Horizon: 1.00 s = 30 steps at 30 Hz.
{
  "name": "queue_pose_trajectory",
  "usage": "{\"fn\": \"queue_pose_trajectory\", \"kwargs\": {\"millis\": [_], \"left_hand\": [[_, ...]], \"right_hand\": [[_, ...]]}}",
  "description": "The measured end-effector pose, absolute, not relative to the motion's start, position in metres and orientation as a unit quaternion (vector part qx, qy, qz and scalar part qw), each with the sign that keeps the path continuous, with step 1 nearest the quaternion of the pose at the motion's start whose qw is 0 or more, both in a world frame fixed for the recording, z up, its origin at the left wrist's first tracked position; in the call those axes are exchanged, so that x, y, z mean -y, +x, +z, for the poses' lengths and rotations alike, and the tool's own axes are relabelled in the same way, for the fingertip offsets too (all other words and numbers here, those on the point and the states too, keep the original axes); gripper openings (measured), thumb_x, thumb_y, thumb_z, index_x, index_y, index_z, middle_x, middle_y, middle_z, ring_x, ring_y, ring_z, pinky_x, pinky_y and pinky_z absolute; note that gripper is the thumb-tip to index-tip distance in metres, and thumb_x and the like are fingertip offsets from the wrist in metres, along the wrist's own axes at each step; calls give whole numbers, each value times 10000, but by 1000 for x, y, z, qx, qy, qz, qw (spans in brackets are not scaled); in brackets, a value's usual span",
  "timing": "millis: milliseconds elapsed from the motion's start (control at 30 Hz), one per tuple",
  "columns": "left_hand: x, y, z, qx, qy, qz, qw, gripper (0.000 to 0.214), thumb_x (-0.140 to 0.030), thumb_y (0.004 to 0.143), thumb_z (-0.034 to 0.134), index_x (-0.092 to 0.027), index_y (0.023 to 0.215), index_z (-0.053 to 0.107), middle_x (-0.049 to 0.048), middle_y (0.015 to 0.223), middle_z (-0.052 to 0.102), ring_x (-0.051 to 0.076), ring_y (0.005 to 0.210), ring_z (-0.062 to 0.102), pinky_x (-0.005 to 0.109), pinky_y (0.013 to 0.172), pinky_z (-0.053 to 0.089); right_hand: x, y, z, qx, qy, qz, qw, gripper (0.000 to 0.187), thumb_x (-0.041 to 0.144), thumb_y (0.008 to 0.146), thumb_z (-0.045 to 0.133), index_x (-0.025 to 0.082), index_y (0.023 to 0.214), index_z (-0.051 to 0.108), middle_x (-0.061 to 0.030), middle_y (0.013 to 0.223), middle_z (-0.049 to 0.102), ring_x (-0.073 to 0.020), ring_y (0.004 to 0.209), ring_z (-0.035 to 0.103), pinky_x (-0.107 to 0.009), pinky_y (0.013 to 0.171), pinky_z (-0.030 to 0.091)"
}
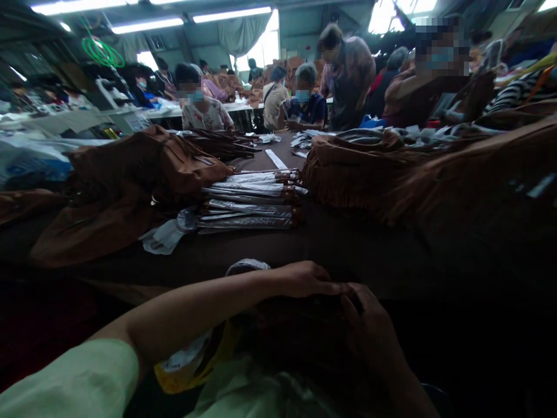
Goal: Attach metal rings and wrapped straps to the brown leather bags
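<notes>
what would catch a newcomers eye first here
Heaps of fringed brown suede bags dominate both sides of the long table, with a stack of silvery plastic-wrapped strips between them. Up close, the left hand and right hand rest on dark brown material, while masked workers crowd the background.

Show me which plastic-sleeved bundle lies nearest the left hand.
The frontmost plastic-sleeved bundle, at the stack's near edge; the others lie behind it, farther from the left hand.

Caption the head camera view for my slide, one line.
Left hand and right hand touch dark material near fringed brown suede items.
</notes>
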<state>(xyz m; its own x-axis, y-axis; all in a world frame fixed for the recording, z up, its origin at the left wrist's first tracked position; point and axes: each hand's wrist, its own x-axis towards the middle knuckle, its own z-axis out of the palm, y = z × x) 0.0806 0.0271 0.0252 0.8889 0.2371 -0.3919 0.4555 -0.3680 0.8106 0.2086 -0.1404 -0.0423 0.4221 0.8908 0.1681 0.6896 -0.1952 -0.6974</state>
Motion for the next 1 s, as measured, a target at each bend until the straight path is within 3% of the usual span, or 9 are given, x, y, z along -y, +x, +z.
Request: {"fn": "queue_pose_trajectory", "kwargs": {"millis": [100,233,333,467,600,800,1000], "left_hand": [[-30,81,38,-185,880,-118,421,395,-550,786,602,-227,992,699,-42,766,612,97,700,525,190,569,309],[-28,87,47,-169,887,-201,381,330,-445,830,569,-278,1098,666,-54,611,611,103,613,569,193,557,335],[-25,92,44,-153,845,-262,441,208,-298,831,569,-198,978,677,-35,655,644,94,562,582,193,552,378],[-27,91,38,-150,789,-255,538,247,-383,836,589,-159,898,675,-27,650,637,70,491,498,186,492,355],[-32,88,43,-157,854,-246,430,252,-354,817,606,-200,996,694,-40,601,636,87,526,520,193,483,316],[-29,85,47,-133,938,-206,247,242,-372,768,625,-281,968,725,-33,811,712,137,759,621,210,521,309],[-22,80,38,-115,966,-153,176,231,-367,793,598,-305,976,726,-11,916,722,167,836,651,221,525,329]], "right_hand": [[140,208,-44,520,-765,125,359,337,472,944,391,201,1064,551,-103,1055,625,-238,970,599,-384,836,487],[141,207,-51,561,-749,76,345,331,466,949,390,190,1027,556,-110,1036,626,-240,955,595,-389,824,485],[142,206,-57,585,-745,26,321,352,475,945,402,175,1035,561,-126,1038,632,-258,950,593,-413,819,480],[143,202,-61,616,-722,-30,314,351,434,967,367,153,1018,571,-135,1018,646,-265,959,593,-428,847,463],[142,200,-64,625,-718,-41,303,360,456,958,391,150,1016,569,-133,1015,649,-266,956,597,-423,842,462],[143,203,-67,630,-721,-38,285,426,491,954,363,132,1076,556,-152,1052,638,-274,972,589,-426,848,466],[143,202,-66,633,-721,-20,281,420,484,955,366,127,1070,554,-144,1030,639,-262,942,591,-419,828,479]]}}
